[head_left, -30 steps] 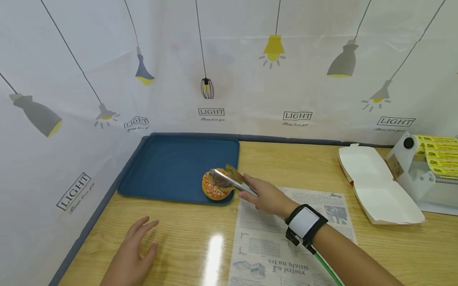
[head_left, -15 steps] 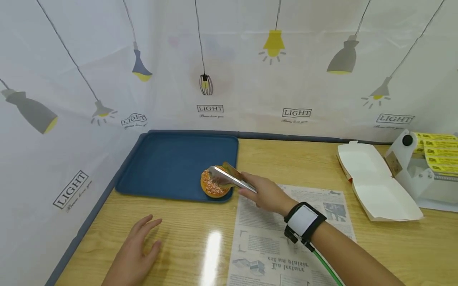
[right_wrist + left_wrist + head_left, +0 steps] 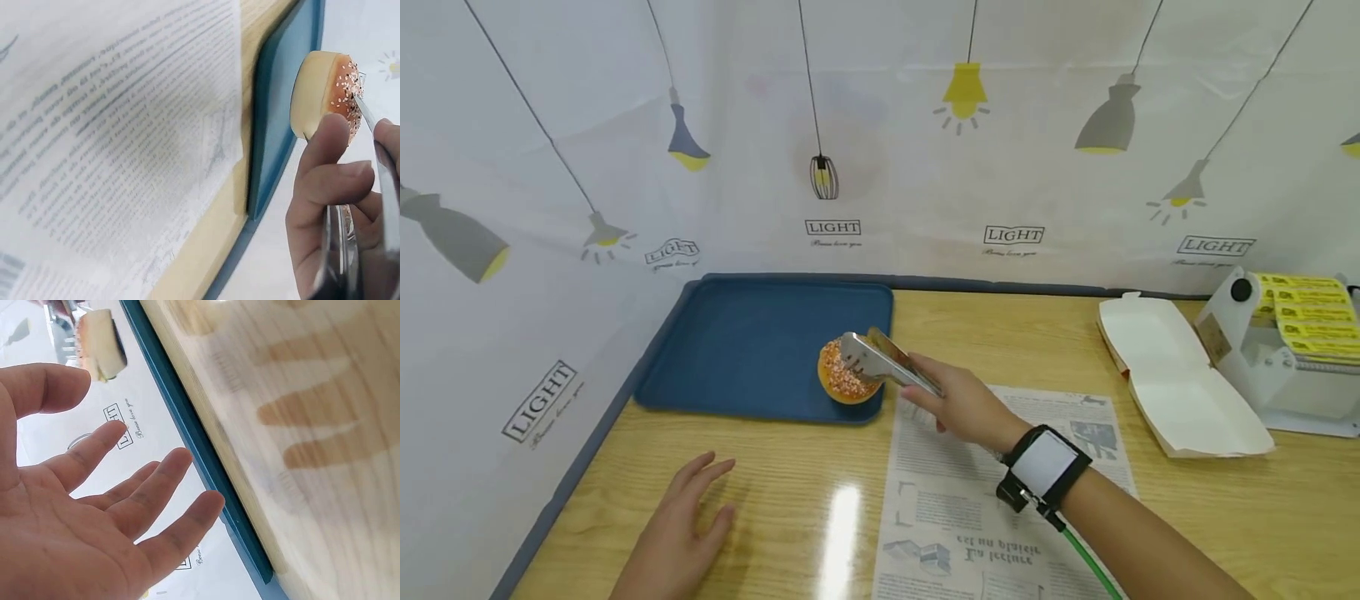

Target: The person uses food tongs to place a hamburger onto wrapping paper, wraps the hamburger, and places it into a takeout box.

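Observation:
My right hand (image 3: pixel 964 407) grips metal tongs (image 3: pixel 891 367). Their ends hold a round bun (image 3: pixel 837 377) topped with seeds, over the near right corner of a blue tray (image 3: pixel 752 350). In the right wrist view the bun (image 3: pixel 314 94) shows its pale side and stands off the tray's surface. The left wrist view catches the bun (image 3: pixel 103 347) from below, above the tray's edge. My left hand (image 3: pixel 677 529) holds nothing, fingers loosely bent and apart, over the wood table in front of the tray.
A printed paper sheet (image 3: pixel 955 492) lies under my right forearm. At the right stands an opened white carton (image 3: pixel 1195 408), beside a dispenser (image 3: pixel 1292 367) with yellow labels. A printed curtain (image 3: pixel 895 150) rises behind the table. A green cable (image 3: pixel 1086 560) trails from my right wrist.
The tongs and the bun have risen slightly off the tray. My left hand has barely moved. The view has shifted a little.

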